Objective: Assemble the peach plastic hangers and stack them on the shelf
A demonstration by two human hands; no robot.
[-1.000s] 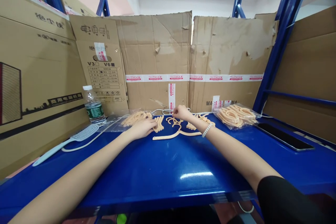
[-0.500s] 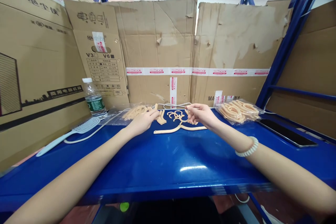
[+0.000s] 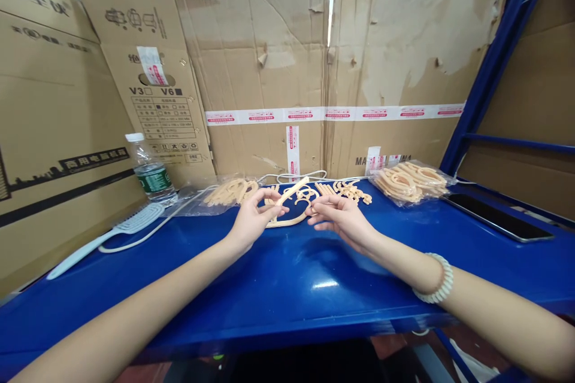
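Note:
My left hand [image 3: 256,218] pinches a straight beige hanger arm [image 3: 295,190] between thumb and fingers, its free end pointing up and right. My right hand [image 3: 339,218] is closed at the fingertips, on what looks like a small curved beige hanger hook [image 3: 302,204]. Below and between the hands, a longer bowed hanger piece [image 3: 287,221] lies on the blue tabletop, its right part hidden by my right hand. Just beyond my right hand rests a pile of small beige hooks [image 3: 353,192], beside several short straight strips [image 3: 325,188].
Clear bags of beige parts lie left [image 3: 231,191] and right [image 3: 408,181]. At left are a water bottle [image 3: 153,176], a pale hairbrush [image 3: 139,218] and a white cable [image 3: 157,230]. A phone [image 3: 498,217] lies at right. Cardboard [image 3: 265,72] walls the back.
My left hand has lifted the hanger arm and brought it right and nearer. My right hand has come lower and slightly closer, uncovering the pile of hooks. The camera view has shifted a little.

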